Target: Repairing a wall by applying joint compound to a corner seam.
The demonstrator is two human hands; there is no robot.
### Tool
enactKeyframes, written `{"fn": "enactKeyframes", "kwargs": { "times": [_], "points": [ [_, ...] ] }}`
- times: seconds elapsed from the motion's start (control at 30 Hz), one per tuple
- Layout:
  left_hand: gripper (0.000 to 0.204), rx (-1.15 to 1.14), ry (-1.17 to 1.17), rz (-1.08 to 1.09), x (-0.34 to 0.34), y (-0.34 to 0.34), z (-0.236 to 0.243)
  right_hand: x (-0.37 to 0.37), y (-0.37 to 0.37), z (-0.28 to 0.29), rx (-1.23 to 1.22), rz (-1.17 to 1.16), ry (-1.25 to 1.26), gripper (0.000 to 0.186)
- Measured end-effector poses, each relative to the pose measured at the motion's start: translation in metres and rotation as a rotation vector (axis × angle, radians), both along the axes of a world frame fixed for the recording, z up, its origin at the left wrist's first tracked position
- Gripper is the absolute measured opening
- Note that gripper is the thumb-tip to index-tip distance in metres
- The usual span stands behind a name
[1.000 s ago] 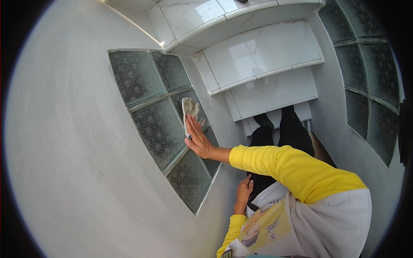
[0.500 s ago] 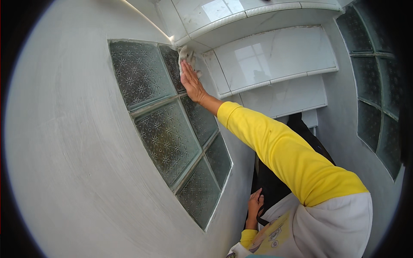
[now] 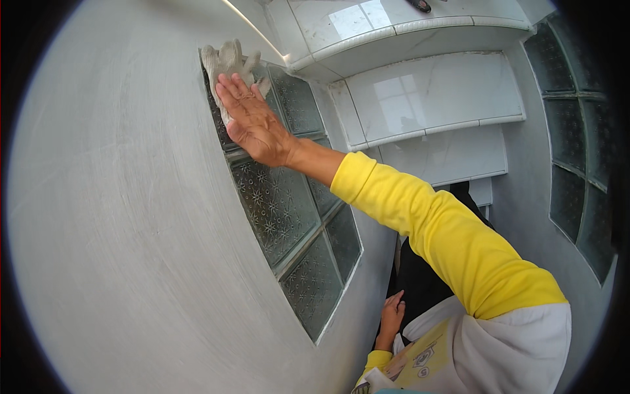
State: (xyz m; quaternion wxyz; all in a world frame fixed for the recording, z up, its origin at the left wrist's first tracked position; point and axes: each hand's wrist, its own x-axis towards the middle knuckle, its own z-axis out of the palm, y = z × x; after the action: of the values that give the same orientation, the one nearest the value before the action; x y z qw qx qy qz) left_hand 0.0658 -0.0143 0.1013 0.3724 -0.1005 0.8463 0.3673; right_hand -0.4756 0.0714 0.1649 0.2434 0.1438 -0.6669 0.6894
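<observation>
My right hand [image 3: 256, 121], at the end of a yellow sleeve, reaches across to the left wall. Its fingers are stretched out and its palm presses an off-white knit glove [image 3: 231, 58] against the window [image 3: 279, 203] of patterned glass blocks. The glove is spread over the upper left block, its fingers pointing up past mine; part of it is hidden under my hand. Low in the view, close to my body, my left hand [image 3: 392, 315] hangs near the wall with its fingers extended and nothing visible in it.
White tiled steps [image 3: 433, 92] rise ahead. A second glass-block window [image 3: 567, 131] is set in the right wall. A pale cord or edge strip [image 3: 252, 26] runs along the upper left wall. A dark object [image 3: 420, 5] lies on the top step, partly cut off.
My right hand has slid the glove left, from the narrow upper right block onto the upper left one. The glove is now more spread out. My left hand stays low near my body.
</observation>
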Motion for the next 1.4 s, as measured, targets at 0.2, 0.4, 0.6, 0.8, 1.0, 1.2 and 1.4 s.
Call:
{"fn": "enactKeyframes", "kwargs": {
  "times": [0.2, 0.4, 0.6, 0.8, 1.0, 1.2, 1.4],
  "points": [
    [0.039, 0.032, -0.041, 0.001, -0.013, 0.002, 0.004, 0.174, -0.03, -0.065, 0.009, 0.158, -0.051, 0.07],
    [0.039, 0.031, -0.024, 0.015, 0.0, 0.006, 0.003, 0.041, -0.007, -0.12, -0.023, -0.008, -0.246, 0.067],
    [0.04, 0.022, 0.003, 0.034, 0.004, 0.008, 0.006, 0.06, -0.018, -0.184, -0.102, -0.006, -0.454, 0.064],
    [0.039, 0.053, -0.02, -0.013, -0.011, 0.016, 0.001, 0.224, -0.038, -0.064, 0.012, 0.108, -0.232, 0.068],
    [0.029, 0.014, -0.064, -0.02, -0.016, 0.007, -0.003, 0.224, -0.049, -0.004, -0.068, 0.106, -0.271, 0.066],
    [0.027, 0.085, 0.112, 0.089, -0.04, 0.045, -0.015, 0.335, -0.037, 0.0, -0.303, 0.268, -0.407, 0.055],
    [0.028, 0.043, 0.054, -0.023, -0.092, 0.051, -0.029, 0.356, 0.08, -0.016, -0.617, 0.777, -0.92, 0.05]
  ]
}}
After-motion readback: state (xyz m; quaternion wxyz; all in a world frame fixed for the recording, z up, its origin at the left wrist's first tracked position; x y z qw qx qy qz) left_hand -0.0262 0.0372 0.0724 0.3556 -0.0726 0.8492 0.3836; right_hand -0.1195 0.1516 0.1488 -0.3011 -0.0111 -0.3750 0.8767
